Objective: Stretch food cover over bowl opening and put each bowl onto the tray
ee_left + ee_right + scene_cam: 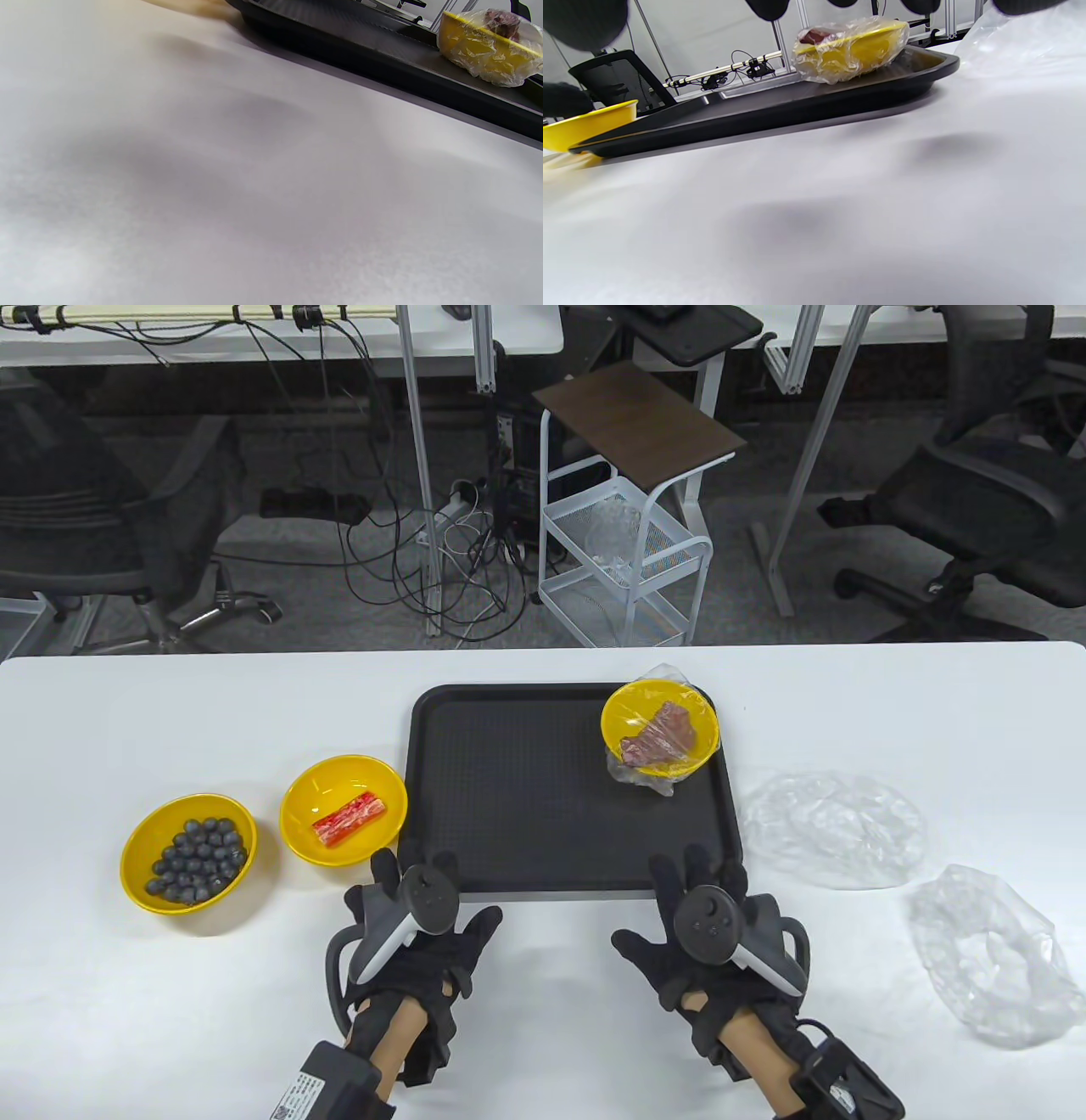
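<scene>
Meanwhile both grips, left (416, 929) and right (704, 925), lie spread and empty, covered bowl (660, 727) well beyond.

On the worktop (543, 1052), the tray (509, 789) sits centre, the covered bowl (660, 727) in its far right corner. Two uncovered bowls (188, 852) (343, 811) lie left (side by side); two loose covers (836, 829) (988, 959) lie right.

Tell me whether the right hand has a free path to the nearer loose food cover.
Probably yes. The right hand is open and holds nothing, and the nearer food cover lies on bare table to its right, beside the tray, with nothing between.
</scene>
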